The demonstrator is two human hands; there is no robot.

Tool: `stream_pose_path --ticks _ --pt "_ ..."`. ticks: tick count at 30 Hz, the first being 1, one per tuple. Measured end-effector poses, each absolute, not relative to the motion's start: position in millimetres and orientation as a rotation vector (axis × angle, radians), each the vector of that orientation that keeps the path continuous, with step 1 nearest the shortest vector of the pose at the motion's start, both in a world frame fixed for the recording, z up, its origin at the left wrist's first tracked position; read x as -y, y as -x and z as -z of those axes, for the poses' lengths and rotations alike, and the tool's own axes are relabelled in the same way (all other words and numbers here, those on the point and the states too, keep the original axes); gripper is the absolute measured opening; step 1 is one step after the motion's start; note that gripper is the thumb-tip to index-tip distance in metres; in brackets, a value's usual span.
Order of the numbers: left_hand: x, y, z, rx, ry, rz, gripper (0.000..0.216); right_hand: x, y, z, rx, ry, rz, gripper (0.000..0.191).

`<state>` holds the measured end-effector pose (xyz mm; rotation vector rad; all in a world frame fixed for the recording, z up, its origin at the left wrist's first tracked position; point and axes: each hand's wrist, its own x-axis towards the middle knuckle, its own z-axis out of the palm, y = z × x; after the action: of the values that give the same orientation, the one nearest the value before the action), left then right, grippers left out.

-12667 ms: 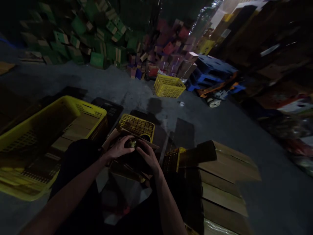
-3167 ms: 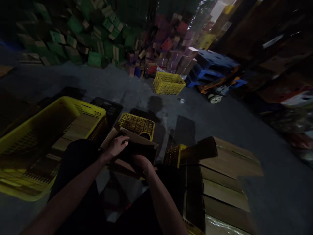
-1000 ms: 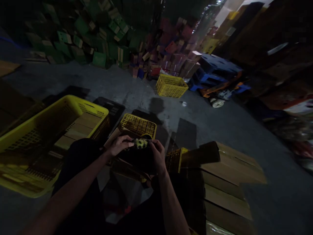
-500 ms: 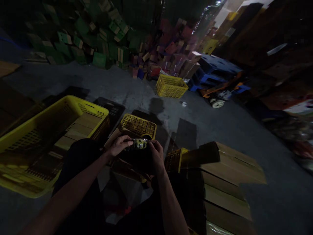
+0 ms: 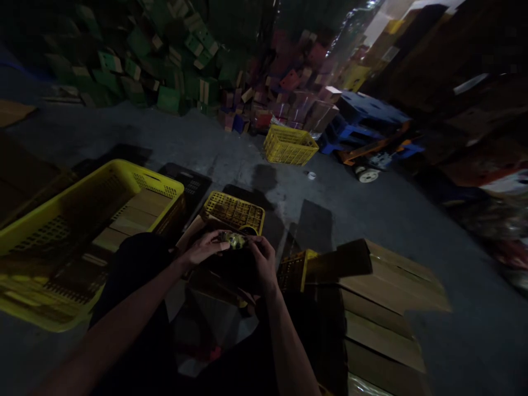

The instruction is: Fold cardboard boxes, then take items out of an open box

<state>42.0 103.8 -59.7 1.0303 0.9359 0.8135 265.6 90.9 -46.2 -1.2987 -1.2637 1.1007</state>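
Between my hands is a small yellow and dark item in shiny clear wrap [image 5: 235, 240]; its exact kind is too dim to tell. My left hand [image 5: 205, 247] grips its left end, thumb along the near side. The fingers of my right hand [image 5: 263, 255] pinch its right end. Below the item sits a dark open carton, with a cardboard flap [image 5: 190, 234] standing at its left. Just beyond my hands is a yellow perforated crate [image 5: 234, 211].
A big yellow crate [image 5: 119, 169] with brown cartons [image 5: 142, 212] inside stands at my left. Stacked cardboard boxes [image 5: 383, 330] are at my right. Farther off are another yellow crate [image 5: 291, 146], blue pallets [image 5: 367, 113], a pallet jack [image 5: 367, 174] and heaped green boxes [image 5: 169, 99].
My left hand has shifted slightly right along the wrapped item, covering more of it. The item has turned a little, and my right fingers have curled closer in.
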Motion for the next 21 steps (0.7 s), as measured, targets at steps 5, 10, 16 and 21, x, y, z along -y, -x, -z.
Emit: stream_pose_path --ticks 5,10,16,21 --pt "-107.2 -41.7 58.4 -0.941 -1.139 -0.909 0.061 -91.7 -262.0 39.5 1.235 1.286 -1.174 0.030" --pt "-108.3 -38.9 56.3 -0.949 -1.309 -0.922 0.060 -92.0 -264.6 37.7 1.235 1.362 -1.128 0.039" --pt "-106.0 -35.2 50.2 -0.871 -1.380 -0.865 0.059 -88.7 -264.0 31.6 1.247 1.393 -1.084 0.039" --pt "-106.3 -35.6 54.9 -0.842 -1.433 -0.824 0.060 -86.2 -263.0 32.7 1.174 1.275 -1.313 0.037"
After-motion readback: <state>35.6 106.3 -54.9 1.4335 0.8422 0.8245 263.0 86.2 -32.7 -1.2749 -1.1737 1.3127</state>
